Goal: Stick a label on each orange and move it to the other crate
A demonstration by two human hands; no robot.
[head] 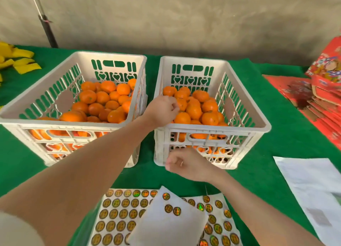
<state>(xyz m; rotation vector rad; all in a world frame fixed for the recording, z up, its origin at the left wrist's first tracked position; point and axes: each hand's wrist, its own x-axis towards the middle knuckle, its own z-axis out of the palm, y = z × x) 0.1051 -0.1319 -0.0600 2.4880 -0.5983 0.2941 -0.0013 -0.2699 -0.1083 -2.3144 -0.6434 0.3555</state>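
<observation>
Mottled grey-beige wall behind, flat even light; green cloth-covered worktop; black and silver pole leaning at left, yellow scraps nearby; red cartons stacked right, white paper beside them

Two crates side by side behind label sheets.

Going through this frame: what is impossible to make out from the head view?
1. Left hand, head view: its own back hides the fingertips above the right crate, so a grip on an orange is unclear.
2. Right hand: curled fingers hide whether it pinches a label.
3. Oranges: too small to show labels.
4. Sticker sheets: cut off by the bottom edge, print unreadable.
</observation>
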